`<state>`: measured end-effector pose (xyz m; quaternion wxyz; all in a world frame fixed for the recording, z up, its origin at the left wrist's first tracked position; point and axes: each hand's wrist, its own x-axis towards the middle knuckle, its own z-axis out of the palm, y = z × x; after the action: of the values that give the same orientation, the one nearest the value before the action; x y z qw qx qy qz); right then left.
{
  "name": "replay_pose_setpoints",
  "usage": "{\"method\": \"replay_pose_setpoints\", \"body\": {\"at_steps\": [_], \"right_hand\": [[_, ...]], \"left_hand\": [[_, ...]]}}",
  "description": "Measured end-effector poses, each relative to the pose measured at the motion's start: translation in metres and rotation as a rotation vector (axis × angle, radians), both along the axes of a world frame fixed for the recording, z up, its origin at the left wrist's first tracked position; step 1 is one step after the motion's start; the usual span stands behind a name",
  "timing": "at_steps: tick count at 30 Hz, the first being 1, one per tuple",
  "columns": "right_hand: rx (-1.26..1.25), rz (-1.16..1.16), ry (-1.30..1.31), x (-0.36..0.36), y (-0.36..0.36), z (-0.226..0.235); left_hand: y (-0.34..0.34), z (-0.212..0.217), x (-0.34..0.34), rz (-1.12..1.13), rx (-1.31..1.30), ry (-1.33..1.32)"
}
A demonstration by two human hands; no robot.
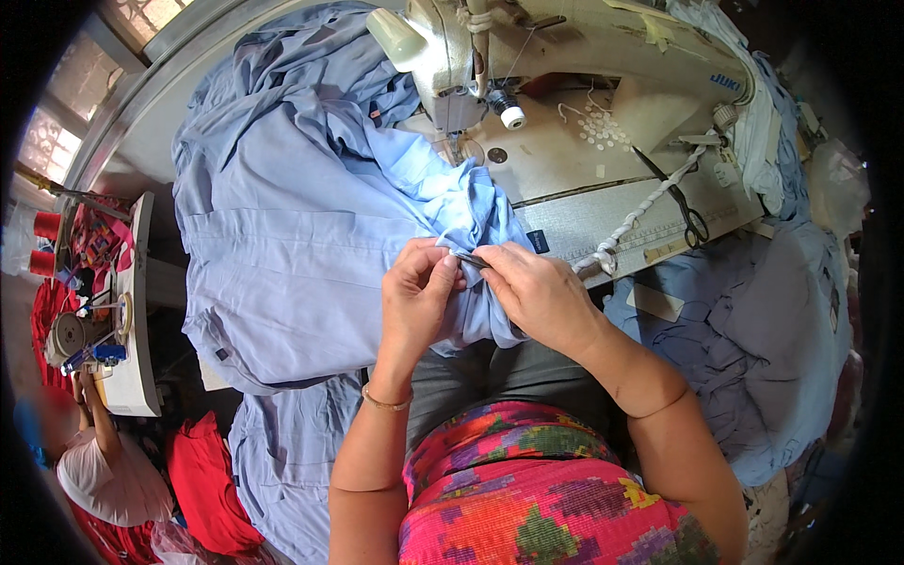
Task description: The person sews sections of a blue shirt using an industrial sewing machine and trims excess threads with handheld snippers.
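One small dark tool point(474, 261) sits gripped in your right hand point(539, 288), its long axis pointing left. Your left hand point(421, 288), just beside its tip, pinches something pale point(442, 241) over the blue garment point(292, 259).

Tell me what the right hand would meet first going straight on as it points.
Probably the left hand, whose fingertips sit just ahead of the small dark tool in the right hand; depth is unclear.

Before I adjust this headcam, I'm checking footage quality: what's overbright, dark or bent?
Head view: window washed out; blue garment brightest beside the sewing machine; corners black; pale ledge near the window bowed by fisheye; left hand and right hand fairly sharp.
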<state>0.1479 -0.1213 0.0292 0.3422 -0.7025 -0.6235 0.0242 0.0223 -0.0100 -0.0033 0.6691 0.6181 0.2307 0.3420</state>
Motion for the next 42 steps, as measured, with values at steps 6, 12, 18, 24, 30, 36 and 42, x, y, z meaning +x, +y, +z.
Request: {"method": "replay_pose_setpoints", "body": {"at_steps": [6,12,18,24,30,36,42], "right_hand": [[0.0,-0.03,-0.077,-0.002,0.001,-0.001],[-0.002,-0.027,-0.13,-0.003,0.0,-0.003],[-0.004,-0.018,-0.13,-0.002,0.002,-0.006],[0.053,0.018,-0.023,0.003,0.008,-0.013],[-0.012,0.011,-0.138,0.002,0.012,-0.013],[-0.073,-0.002,-0.311,0.002,0.012,-0.016],[-0.08,0.003,-0.415,0.001,0.012,-0.015]], "left_hand": [[-0.002,-0.001,0.0,0.036,0.037,0.025],[-0.004,0.0,0.001,0.077,0.07,0.035],[-0.004,0.0,0.002,0.088,0.121,0.075],[-0.002,-0.002,0.002,0.128,0.286,0.141],[-0.005,0.004,0.003,0.187,0.428,0.167],[-0.008,0.003,0.007,0.265,0.604,0.172],[-0.01,0.003,0.008,0.304,0.684,0.177]]}}
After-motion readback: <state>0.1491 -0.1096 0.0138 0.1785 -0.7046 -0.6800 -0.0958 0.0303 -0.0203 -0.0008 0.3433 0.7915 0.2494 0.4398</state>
